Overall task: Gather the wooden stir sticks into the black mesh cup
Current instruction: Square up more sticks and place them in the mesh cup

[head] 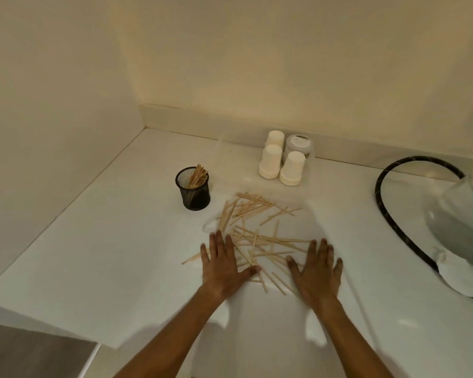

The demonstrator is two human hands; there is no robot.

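Observation:
Several wooden stir sticks lie scattered on the white counter. A black mesh cup stands upright to their upper left, with a bunch of sticks leaning inside it. My left hand lies flat, fingers spread, on the left edge of the pile, covering a few sticks. On the pile's right edge my right hand is also flat with fingers apart. Neither hand grips a stick.
Three upside-down paper cups and a lidded clear jar stand near the back wall. A black hose curves at the right beside a clear plastic-covered object. Walls close the left and back sides.

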